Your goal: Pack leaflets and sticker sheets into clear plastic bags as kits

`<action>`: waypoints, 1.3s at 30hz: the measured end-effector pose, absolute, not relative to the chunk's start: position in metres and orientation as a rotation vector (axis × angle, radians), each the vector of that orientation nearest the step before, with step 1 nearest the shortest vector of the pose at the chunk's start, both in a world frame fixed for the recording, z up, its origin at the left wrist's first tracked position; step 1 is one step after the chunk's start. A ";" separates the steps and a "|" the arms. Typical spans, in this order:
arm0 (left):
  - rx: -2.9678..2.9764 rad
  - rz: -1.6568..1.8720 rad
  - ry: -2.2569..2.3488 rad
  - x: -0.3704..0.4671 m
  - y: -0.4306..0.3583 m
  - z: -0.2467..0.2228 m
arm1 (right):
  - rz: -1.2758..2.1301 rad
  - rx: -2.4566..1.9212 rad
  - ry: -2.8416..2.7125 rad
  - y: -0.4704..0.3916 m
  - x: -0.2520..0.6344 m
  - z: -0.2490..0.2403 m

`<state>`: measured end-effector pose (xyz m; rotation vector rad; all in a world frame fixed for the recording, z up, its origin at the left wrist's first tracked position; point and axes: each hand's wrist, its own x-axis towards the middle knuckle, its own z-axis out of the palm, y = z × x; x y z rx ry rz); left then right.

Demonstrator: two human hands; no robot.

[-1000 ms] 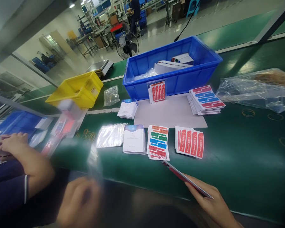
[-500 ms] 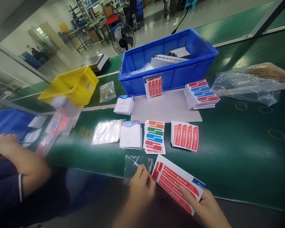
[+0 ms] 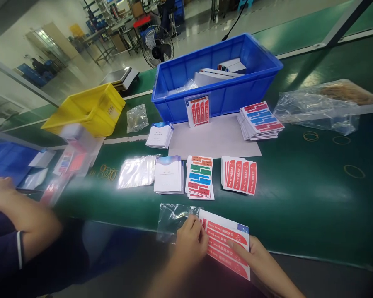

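Both clamp: left grip (image 3: 192, 240) on glossy clear bag (image 3: 168, 221), right grip (image 3: 260, 257) on flat sheets (image 3: 219, 242).

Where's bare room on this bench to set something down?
Free: green bench between the red label stack and loose rubber bands; middle of the white sheet, before the pouch at the blue bin. Crowded: row from plastic sleeves to red label stack, and the near edge where left hand and right hand hold a clear bag and red label sheet.
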<state>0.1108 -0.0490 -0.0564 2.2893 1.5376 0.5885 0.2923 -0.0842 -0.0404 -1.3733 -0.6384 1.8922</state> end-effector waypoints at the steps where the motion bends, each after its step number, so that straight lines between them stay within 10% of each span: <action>1: 2.294 0.587 1.540 0.110 -0.048 -0.056 | 1.911 -1.354 -0.653 -0.082 0.294 -0.041; 24: 2.218 0.580 1.440 0.111 -0.050 -0.039 | 1.671 -1.442 -1.176 -0.070 0.272 -0.035; 39: 1.043 1.366 1.488 0.080 -0.042 0.053 | 1.141 -1.098 -1.617 -0.062 0.282 0.004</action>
